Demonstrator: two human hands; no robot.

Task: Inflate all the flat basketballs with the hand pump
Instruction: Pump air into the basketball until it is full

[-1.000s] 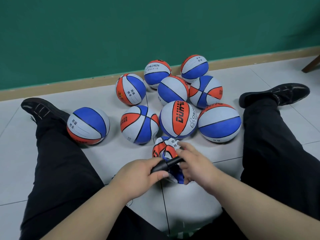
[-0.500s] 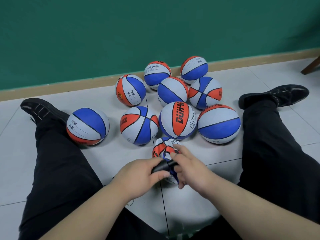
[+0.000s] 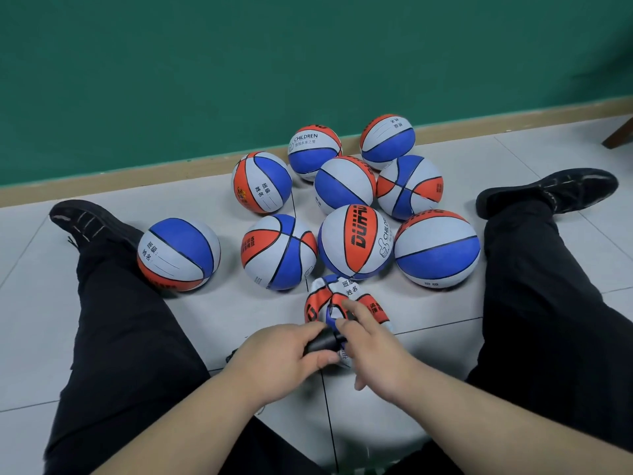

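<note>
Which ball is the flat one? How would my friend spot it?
From the green wall, come down past the round balls to the floor between the person's legs. The flat basketball lies there beneath the right hand. Unlike its neighbours, it is crumpled and folded.

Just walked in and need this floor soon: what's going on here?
A person sits on the floor with legs apart, working on a flat ball between them. The left hand grips the black pump, aimed at the ball; the right hand rests on the ball. It is crumpled, not yet filled. Nine round balls lie beyond.
</note>
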